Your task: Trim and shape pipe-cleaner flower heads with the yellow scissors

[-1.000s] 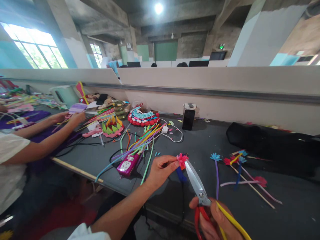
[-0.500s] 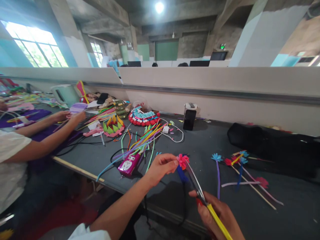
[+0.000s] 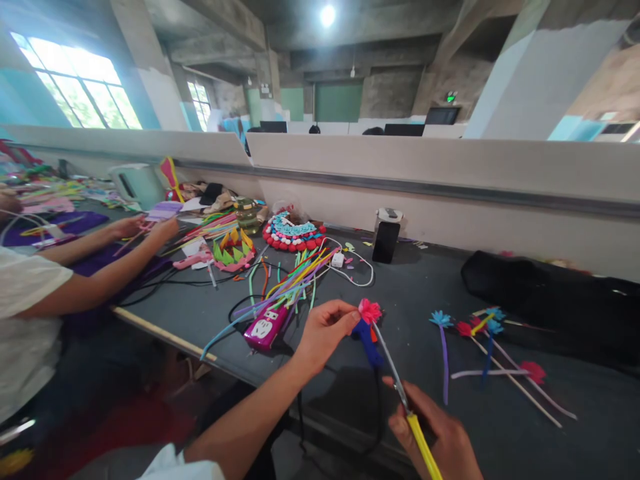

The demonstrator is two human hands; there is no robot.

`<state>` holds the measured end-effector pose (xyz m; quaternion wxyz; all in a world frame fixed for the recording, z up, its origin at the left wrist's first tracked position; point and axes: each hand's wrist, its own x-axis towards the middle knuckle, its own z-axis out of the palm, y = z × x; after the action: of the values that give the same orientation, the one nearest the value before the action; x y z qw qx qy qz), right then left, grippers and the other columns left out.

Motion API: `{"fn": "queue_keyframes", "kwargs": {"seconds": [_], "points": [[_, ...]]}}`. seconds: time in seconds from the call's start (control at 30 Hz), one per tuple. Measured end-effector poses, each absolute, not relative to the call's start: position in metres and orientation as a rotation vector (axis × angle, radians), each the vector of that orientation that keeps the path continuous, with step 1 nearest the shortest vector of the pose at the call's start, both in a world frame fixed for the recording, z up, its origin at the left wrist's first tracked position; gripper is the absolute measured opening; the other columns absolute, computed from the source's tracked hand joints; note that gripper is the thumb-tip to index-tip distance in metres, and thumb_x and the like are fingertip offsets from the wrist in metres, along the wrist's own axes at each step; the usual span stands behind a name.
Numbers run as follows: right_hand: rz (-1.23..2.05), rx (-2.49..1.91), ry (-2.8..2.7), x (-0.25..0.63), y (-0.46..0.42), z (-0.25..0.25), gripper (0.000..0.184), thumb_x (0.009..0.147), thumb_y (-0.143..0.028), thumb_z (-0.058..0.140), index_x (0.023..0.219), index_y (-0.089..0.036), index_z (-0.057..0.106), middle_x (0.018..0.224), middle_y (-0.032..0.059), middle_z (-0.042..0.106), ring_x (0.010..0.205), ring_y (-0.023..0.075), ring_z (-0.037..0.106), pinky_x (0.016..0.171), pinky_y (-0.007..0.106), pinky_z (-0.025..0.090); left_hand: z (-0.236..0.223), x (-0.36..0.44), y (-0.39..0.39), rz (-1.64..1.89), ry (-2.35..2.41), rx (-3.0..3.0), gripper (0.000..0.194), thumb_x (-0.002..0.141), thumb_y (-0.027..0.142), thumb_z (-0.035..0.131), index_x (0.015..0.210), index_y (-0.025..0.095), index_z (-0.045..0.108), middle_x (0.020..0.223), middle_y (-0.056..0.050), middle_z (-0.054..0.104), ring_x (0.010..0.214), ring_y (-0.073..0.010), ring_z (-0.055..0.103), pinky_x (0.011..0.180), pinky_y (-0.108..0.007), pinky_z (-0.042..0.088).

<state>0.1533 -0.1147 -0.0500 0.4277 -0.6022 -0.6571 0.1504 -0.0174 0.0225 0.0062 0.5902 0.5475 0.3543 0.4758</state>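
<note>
The scissors (image 3: 392,361) have turned edge-on, gripped in the right hand (image 3: 434,427); ahead-left of it, the left hand (image 3: 323,339) pinches the pink flower (image 3: 370,311).

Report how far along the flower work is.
The blue flower on its purple stem looks done. In work: a pink flower, pinched by the left hand, the scissors in the right hand reaching it. Probably left: the loose colored strips; the final count isn't shown.
</note>
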Motion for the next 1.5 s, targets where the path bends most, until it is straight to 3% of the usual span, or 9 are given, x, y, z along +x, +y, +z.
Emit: {"fn": "queue_keyframes", "kwargs": {"seconds": [0.37,0.7,1.07,1.2,1.27,1.37,1.5], "points": [[0.304,-1.623,-1.588,0.143,-0.113,-0.053,0.045,0.086,-0.057,0.053,0.107,-0.021,0.07,0.088,0.0046,0.077,0.073,0.0198,0.073,0.066,0.022,0.057,0.005,-0.013,0.016,1.168,0.894,1.31,0.023,0.075,0.036,0.07,0.073,0.013,0.068,0.056,0.003,0.05,0.054,-0.007,0.038,0.05,-0.02,0.028],[0.429,-1.6,-1.487,0.136,-0.114,-0.05,0.043,0.085,-0.057,0.054,0.105,-0.022,0.07,0.079,0.0007,0.075,0.063,0.016,0.07,0.061,0.02,0.054,0.004,-0.01,0.013,1.215,0.926,1.341,0.019,0.076,0.032,0.067,0.071,0.013,0.069,0.056,0.004,0.05,0.053,-0.0071,0.037,0.049,-0.021,0.028],[0.379,-1.606,-1.582,0.144,-0.112,-0.057,0.043,0.085,-0.052,0.057,0.108,-0.018,0.07,0.094,0.006,0.077,0.078,0.0205,0.074,0.07,0.022,0.057,0.0,-0.009,0.011,1.191,0.951,1.43,0.021,0.079,0.033,0.065,0.076,0.014,0.07,0.06,0.002,0.052,0.057,-0.0091,0.039,0.052,-0.022,0.029],[0.479,-1.625,-1.486,0.143,-0.111,-0.054,0.043,0.084,-0.053,0.056,0.106,-0.02,0.072,0.097,0.0064,0.077,0.084,0.0227,0.073,0.075,0.024,0.057,0.0,-0.009,0.009,1.19,0.96,1.439,0.021,0.079,0.034,0.065,0.074,0.014,0.069,0.06,0.002,0.051,0.057,-0.0093,0.039,0.053,-0.022,0.029],[0.617,-1.57,-1.496,0.142,-0.112,-0.051,0.041,0.083,-0.053,0.058,0.104,-0.02,0.072,0.091,0.0059,0.077,0.078,0.0222,0.073,0.069,0.023,0.057,0.001,-0.009,0.008,1.182,0.956,1.426,0.022,0.079,0.034,0.065,0.074,0.014,0.069,0.06,0.002,0.051,0.056,-0.009,0.038,0.052,-0.022,0.029],[0.829,-1.487,-1.388,0.137,-0.115,-0.047,0.044,0.083,-0.055,0.057,0.103,-0.019,0.071,0.069,0.0032,0.07,0.055,0.0167,0.065,0.05,0.021,0.05,0.003,-0.008,0.007,1.176,0.947,1.394,0.022,0.077,0.035,0.067,0.072,0.014,0.07,0.058,0.002,0.05,0.055,-0.0088,0.037,0.05,-0.022,0.027],[1.146,-1.308,-1.072,0.124,-0.122,-0.047,0.055,0.087,-0.062,0.049,0.107,-0.013,0.064,0.045,-0.0073,0.04,0.037,0.0069,0.033,0.037,0.018,0.027,0.004,-0.007,0.006,1.165,0.914,1.296,0.022,0.074,0.036,0.07,0.07,0.014,0.07,0.056,0.002,0.051,0.054,-0.0088,0.039,0.05,-0.022,0.028]]}}
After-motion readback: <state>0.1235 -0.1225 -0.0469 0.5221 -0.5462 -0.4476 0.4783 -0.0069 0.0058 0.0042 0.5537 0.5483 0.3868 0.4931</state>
